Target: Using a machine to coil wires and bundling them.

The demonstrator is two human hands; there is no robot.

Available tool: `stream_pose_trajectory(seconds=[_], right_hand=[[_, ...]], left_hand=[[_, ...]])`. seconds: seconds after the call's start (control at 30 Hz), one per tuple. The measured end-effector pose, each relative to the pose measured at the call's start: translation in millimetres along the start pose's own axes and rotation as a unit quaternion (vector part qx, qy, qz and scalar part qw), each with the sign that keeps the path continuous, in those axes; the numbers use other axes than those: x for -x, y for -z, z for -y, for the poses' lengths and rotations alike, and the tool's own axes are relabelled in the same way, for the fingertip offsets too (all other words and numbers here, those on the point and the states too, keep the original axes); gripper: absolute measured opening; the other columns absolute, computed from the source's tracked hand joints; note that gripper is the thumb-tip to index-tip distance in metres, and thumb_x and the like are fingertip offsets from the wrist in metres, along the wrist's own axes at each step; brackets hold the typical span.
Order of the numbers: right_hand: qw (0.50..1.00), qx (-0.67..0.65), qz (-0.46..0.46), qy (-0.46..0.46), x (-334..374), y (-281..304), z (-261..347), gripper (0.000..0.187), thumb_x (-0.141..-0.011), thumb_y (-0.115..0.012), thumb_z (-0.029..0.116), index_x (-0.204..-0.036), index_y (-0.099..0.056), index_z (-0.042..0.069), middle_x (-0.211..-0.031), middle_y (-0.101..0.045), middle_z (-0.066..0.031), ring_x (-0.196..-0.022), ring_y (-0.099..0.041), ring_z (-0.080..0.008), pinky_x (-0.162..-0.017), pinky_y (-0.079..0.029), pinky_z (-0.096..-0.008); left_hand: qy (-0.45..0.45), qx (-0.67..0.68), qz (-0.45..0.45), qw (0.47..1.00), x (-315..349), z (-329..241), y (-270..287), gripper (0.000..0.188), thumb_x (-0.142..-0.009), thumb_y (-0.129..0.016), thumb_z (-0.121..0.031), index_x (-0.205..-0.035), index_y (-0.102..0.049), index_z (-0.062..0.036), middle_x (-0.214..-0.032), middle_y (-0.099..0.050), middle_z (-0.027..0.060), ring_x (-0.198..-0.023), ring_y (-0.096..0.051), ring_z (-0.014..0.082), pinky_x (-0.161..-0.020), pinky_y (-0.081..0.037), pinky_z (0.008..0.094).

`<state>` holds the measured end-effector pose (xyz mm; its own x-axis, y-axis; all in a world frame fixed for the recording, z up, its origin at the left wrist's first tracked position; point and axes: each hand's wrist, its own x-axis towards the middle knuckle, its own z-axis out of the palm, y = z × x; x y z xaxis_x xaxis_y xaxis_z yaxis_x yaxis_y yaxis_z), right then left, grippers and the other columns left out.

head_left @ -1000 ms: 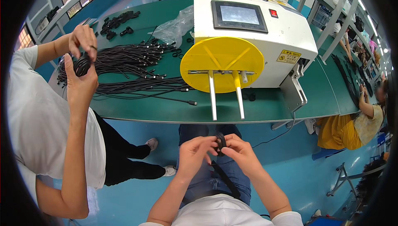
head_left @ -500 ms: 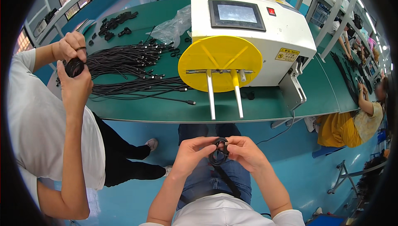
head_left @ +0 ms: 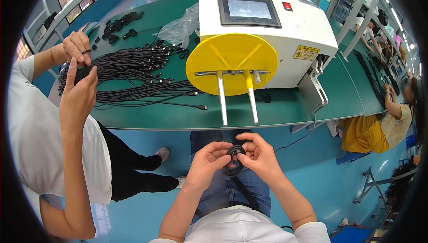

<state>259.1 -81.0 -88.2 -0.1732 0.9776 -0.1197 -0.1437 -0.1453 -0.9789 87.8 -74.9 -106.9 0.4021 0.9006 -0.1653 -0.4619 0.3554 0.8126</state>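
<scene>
Coiled black cable [head_left: 232,172], below the yellow disc [head_left: 229,56], looks light, springy; left grip [head_left: 207,161] and right grip [head_left: 259,156] pinch opposite sides, likely the surest hold.

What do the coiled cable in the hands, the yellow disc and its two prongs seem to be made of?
Coiled cable: probably rubbery plastic, black and slightly glossy. Yellow disc: painted metal or plastic; its even colour leaves that open. Prongs: likely metal, shiny silver, one partly yellow.
</scene>
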Motion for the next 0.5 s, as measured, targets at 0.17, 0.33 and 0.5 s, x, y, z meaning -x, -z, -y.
stream_pose_trajectory(seconds=[0.17,0.33,0.5], right_hand=[[0.992,0.119,0.024,0.035,-3.6,4.3,1.3,0.056,-0.075,-0.063,-0.009,-0.127,-0.044,0.001,-0.085,-0.058,-0.0033,-0.070,-0.054,-0.0062,-0.063,-0.046,-0.0194],[0.968,0.240,0.005,0.071,-2.8,3.6,11.7,0.058,-0.074,-0.064,-0.008,-0.128,-0.045,0.001,-0.086,-0.057,-0.0037,-0.069,-0.053,-0.0055,-0.062,-0.045,-0.0179],[0.965,0.238,0.020,0.106,-4.2,13.2,0.5,0.058,-0.076,-0.066,-0.001,-0.130,-0.046,0.002,-0.084,-0.059,-0.0043,-0.063,-0.053,-0.0064,-0.056,-0.044,-0.0215]], left_hand=[[-0.031,-0.023,-0.040,0.998,-2.9,7.8,-0.2,0.034,-0.082,-0.062,0.003,-0.114,-0.052,0.0042,-0.100,-0.063,0.0114,-0.090,-0.062,0.0159,-0.079,-0.051,0.0263],[-0.016,-0.007,-0.035,0.999,-4.1,7.8,-0.2,0.035,-0.082,-0.062,0.003,-0.115,-0.052,0.0044,-0.100,-0.063,0.0103,-0.090,-0.062,0.0149,-0.080,-0.050,0.0249],[-0.036,0.024,-0.042,0.998,-3.4,7.7,-11.2,0.031,-0.082,-0.062,0.003,-0.113,-0.054,0.0046,-0.097,-0.064,0.0085,-0.087,-0.062,0.0137,-0.079,-0.050,0.0238]])
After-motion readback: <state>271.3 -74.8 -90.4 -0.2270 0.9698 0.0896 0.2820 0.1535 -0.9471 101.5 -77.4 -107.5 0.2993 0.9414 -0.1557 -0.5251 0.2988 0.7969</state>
